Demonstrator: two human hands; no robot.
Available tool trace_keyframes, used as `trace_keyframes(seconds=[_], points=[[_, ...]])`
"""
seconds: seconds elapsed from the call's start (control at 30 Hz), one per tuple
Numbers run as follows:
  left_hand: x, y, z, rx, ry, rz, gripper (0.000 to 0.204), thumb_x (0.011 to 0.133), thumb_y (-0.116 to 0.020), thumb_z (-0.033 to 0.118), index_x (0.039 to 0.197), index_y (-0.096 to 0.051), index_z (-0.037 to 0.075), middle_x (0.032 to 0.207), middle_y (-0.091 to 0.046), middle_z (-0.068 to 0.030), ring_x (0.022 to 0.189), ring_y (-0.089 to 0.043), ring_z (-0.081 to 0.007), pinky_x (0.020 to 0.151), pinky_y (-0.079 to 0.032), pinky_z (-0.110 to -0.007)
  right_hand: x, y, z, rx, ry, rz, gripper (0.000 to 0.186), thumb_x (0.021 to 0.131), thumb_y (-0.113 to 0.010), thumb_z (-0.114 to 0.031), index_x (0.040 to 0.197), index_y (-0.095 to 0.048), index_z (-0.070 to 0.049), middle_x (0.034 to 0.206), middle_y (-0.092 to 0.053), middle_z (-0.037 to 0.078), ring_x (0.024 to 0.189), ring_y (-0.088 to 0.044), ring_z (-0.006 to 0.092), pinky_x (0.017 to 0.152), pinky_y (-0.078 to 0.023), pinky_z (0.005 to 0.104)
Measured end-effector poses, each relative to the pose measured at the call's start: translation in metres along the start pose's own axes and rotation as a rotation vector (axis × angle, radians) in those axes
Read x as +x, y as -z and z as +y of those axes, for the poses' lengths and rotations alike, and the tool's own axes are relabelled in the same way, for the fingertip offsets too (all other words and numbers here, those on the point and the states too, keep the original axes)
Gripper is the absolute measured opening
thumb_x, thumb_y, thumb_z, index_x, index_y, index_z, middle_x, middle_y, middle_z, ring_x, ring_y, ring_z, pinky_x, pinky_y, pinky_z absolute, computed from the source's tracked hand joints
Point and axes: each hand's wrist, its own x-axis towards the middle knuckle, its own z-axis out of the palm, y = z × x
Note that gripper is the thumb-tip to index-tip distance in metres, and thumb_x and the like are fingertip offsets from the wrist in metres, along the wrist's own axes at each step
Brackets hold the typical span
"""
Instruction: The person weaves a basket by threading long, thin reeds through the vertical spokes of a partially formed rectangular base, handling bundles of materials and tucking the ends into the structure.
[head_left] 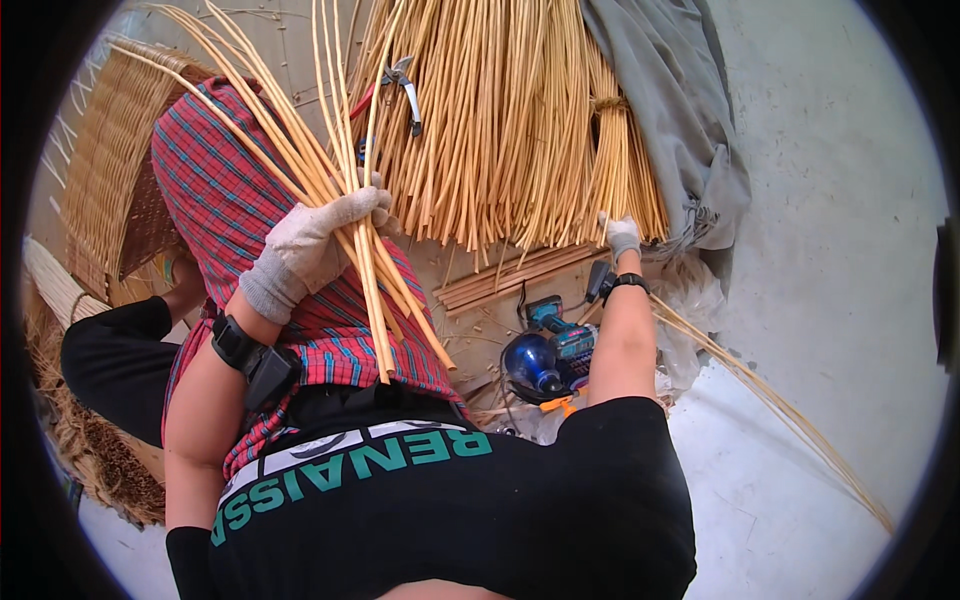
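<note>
Two gloved hands among pale canes, one gripping, one at the pile's edge.

The left hand's [325, 238] fingers curl round a fanned handful of canes [373, 300], slanting above and below the fist; the right hand [622, 236] is at the lower end of a tied bundle [612, 150], and whether its fingers pinch or merely touch cannot be told. Beside that bundle spreads the large cane pile [490, 130], with pruning shears [405, 90] near its left edge and grey cloth [670, 110] along its right; farther out, left, stands a woven panel [110, 160].
</note>
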Motion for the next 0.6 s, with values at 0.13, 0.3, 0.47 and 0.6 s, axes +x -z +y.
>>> trace_keyframes(seconds=[0.13,0.3,0.47,0.6], points=[[0.004,-0.005,-0.002,-0.019,0.009,-0.028,0.04,0.097,-0.07,0.015,0.131,-0.057,0.0,0.106,-0.068,-0.006,0.093,-0.067,-0.0155,0.096,-0.055,-0.038,-0.043,0.035,-0.025,-0.108,-0.248,0.208,0.067,0.099,-0.056,-0.052,0.148,-0.048,-0.007,0.134,-0.062,0.027,0.126,-0.06,0.0411,0.104,-0.048,0.0491],[0.007,-0.012,-0.005,-0.022,0.027,-0.026,0.04,0.096,-0.071,0.015,0.13,-0.057,0.0,0.104,-0.068,-0.0064,0.093,-0.067,-0.0158,0.096,-0.055,-0.038,-0.018,0.054,0.019,-0.08,-0.137,0.262,0.069,0.096,-0.058,-0.06,0.138,-0.055,-0.005,0.129,-0.066,0.025,0.121,-0.063,0.0422,0.1,-0.05,0.0504],[0.007,-0.004,-0.005,-0.064,0.01,-0.103,0.038,0.095,-0.07,0.011,0.129,-0.056,0.0,0.103,-0.067,-0.0065,0.094,-0.068,-0.0183,0.097,-0.054,-0.041,0.0,0.04,0.033,0.147,-0.175,0.055,0.063,0.097,-0.062,-0.052,0.138,-0.056,-0.004,0.121,-0.069,0.027,0.116,-0.065,0.0432,0.098,-0.051,0.0474],[-0.001,-0.02,0.001,-0.14,0.002,-0.083,0.039,0.095,-0.069,0.012,0.13,-0.055,-0.001,0.1,-0.064,-0.0053,0.094,-0.065,-0.0187,0.098,-0.052,-0.042,0.012,0.013,0.044,-0.072,-0.055,0.213,0.074,0.096,-0.063,-0.055,0.149,-0.046,-0.005,0.131,-0.065,0.026,0.119,-0.064,0.0388,0.1,-0.051,0.0441]])
